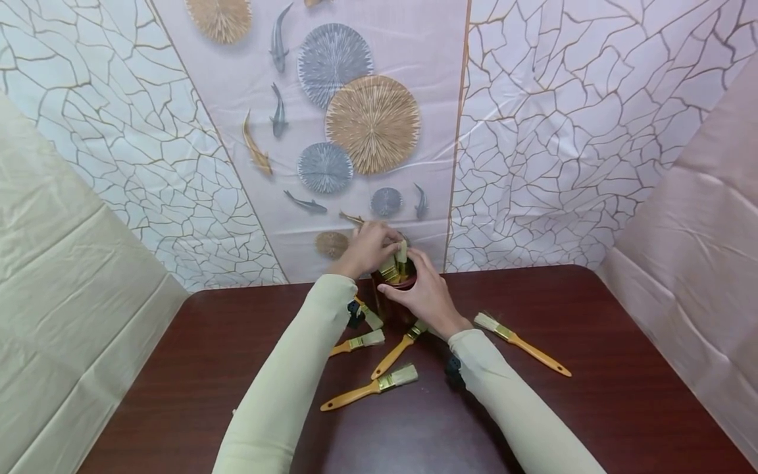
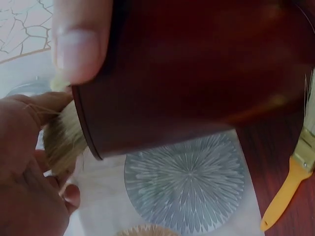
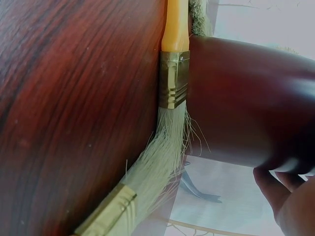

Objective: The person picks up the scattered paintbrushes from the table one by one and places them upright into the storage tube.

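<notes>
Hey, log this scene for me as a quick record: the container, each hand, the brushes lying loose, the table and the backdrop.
Container: dark reddish-brown cylinder, on the table
Contents: paintbrushes, bristles up; count unclear, partly hidden
Left hand: left hand holds bristles above the rim
Right hand: right hand grips the cylinder near its rim
Loose brushes: five visible, yellow-orange handles; one nearest the viewer, one far right
Table: dark red-brown, wood-grained
Backdrop: printed cloth with fish, round motifs and crackle lines
</notes>
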`<state>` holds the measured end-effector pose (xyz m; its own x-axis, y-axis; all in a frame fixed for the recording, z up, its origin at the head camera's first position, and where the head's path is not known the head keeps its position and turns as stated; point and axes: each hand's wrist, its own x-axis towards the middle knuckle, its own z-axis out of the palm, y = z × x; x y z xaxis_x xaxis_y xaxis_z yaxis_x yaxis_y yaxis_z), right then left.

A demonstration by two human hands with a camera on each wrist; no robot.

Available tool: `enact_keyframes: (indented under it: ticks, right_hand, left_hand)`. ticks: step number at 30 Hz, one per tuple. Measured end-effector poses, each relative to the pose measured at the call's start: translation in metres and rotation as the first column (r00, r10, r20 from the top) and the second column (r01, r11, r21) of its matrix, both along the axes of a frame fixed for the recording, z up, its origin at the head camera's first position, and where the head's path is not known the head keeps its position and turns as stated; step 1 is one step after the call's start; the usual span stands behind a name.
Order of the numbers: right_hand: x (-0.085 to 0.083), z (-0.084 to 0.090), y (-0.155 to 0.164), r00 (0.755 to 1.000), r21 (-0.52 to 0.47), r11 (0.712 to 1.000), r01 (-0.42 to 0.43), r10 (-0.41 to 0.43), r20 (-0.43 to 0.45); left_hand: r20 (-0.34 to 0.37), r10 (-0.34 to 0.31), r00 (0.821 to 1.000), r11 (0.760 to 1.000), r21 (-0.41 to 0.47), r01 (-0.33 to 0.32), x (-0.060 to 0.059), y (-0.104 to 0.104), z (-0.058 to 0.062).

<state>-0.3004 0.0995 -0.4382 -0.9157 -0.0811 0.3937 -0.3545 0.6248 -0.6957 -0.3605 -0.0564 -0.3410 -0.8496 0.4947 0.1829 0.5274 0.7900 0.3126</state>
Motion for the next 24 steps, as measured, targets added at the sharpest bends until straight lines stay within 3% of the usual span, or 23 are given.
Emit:
enact_keyframes:
  ticks: [3, 7, 11, 17, 21, 24]
  right_hand:
    - [0.001, 0.000, 0.000, 1.000, -0.001, 1.000, 0.003, -0.003, 0.006]
    - [0.000, 0.001, 0.000, 1.000, -0.001, 1.000, -0.002, 0.002, 0.024]
    - [0.000, 0.002, 0.001, 0.999, -0.004, 1.000, -0.001, 0.001, 0.037]
    - [0.000, 0.002, 0.001, 1.000, -0.015, 1.000, -0.010, 0.010, 0.029]
    - [0.000, 0.003, 0.000, 1.000, -0.030, 1.000, -0.006, 0.007, 0.028]
    - [0.000, 0.002, -0.002, 0.999, -0.034, 0.999, -0.005, 0.007, 0.034]
  left_hand:
    - [-0.009, 0.015, 1.000, 1.000, 0.028, -0.015, 0.003, 0.000, -0.001]
    - [-0.013, 0.011, 1.000, 0.990, 0.140, -0.009, 0.013, -0.006, 0.004]
    - [-0.008, -0.034, 0.999, 0.966, 0.257, 0.035, 0.030, -0.019, 0.015]
    - [0.004, -0.095, 0.996, 0.952, 0.293, 0.089, 0.060, -0.053, 0.024]
    - [0.081, -0.092, 0.992, 0.942, 0.331, 0.060, 0.077, -0.078, 0.023]
    - [0.122, -0.053, 0.991, 0.942, 0.336, 0.009, 0.083, -0.096, 0.015]
